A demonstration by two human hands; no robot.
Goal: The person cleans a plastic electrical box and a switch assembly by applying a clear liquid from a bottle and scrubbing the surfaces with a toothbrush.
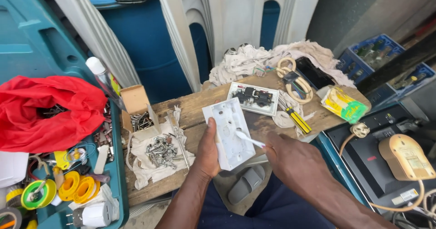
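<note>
- Wooden worktop (200,106), cluttered: red cloth (45,108) on the teal case at left, rags (254,58) at the far edge.
- White box (229,132) held over the worktop's near edge, left hand (206,154) gripping its side.
- Right hand (290,158) pinching a white stick (249,139) against the box.
- Socket plate (253,98) just behind; screws (162,151) piled to the left.

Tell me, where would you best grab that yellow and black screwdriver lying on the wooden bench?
Probably by the striped handle of the screwdriver, coming from above with fingers across its width. It lies flat on the wooden bench, and the handle is its thickest part, pointing toward the near edge.
</note>
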